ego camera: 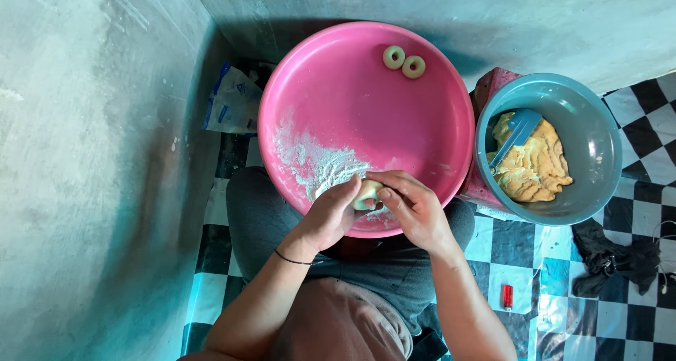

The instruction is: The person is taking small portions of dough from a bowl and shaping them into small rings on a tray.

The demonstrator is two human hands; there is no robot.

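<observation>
A small pale lump of dough (pixel 366 193) sits between both hands over the near rim of a big pink basin (pixel 422 135). My left hand (pixel 331 216) wraps it from the left, and my right hand (pixel 412 206) pinches it from the right with thumb and fingers. Loose white flour (pixel 317 164) is spread on the basin's near left side. Two ring-shaped dough pieces (pixel 403 61) lie side by side at the basin's far edge.
A grey-blue bowl (pixel 598 135) at the right holds yellow dough (pixel 535 167) and a blue scraper (pixel 516 134). A plastic bag (pixel 232 104) lies by the concrete wall at left. On the checkered floor lie a red lighter (pixel 506 295) and a dark cloth (pixel 609 259).
</observation>
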